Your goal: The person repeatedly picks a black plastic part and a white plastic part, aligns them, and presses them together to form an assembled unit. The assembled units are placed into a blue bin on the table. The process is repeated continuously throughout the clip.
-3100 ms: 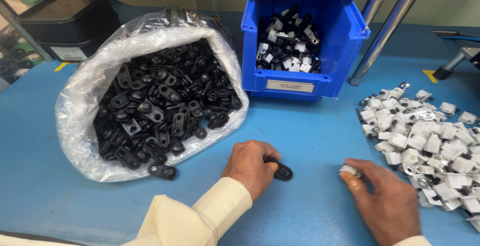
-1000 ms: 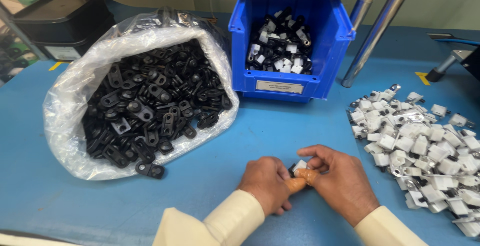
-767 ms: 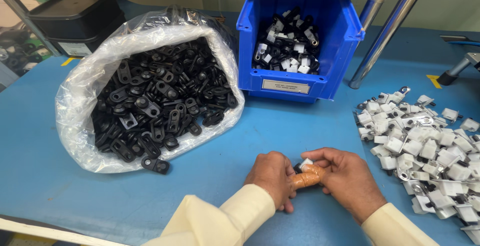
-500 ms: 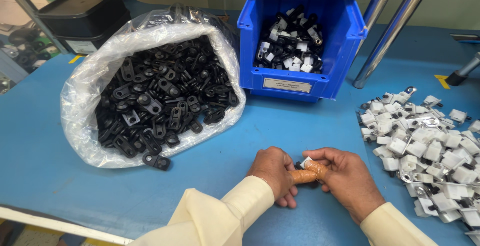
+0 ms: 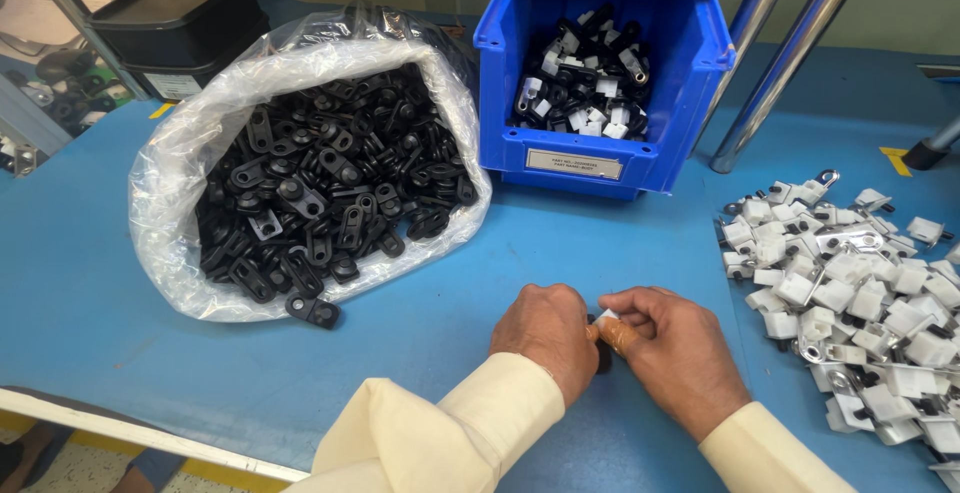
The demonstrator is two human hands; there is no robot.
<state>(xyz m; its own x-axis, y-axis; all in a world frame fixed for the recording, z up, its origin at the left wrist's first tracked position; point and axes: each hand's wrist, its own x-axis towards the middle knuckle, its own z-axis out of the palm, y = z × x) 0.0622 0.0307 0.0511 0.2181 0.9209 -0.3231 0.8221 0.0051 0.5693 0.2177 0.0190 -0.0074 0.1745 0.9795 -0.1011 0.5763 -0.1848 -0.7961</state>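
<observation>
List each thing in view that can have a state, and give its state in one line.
Left hand: closed on a black part.
Right hand: pinching a white piece against it.
Plastic bag: open, full of black parts.
Blue bin: open, partly filled.
White pieces: loose heap.

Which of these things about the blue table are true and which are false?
1. The clear plastic bag holds black plastic parts. True.
2. The blue plastic bin is empty. False: it holds black and white pieces.
3. The two hands are far apart. False: the left hand and right hand meet over a small white piece.
4. A pile of white plastic parts lies beside the right hand. True.
</observation>
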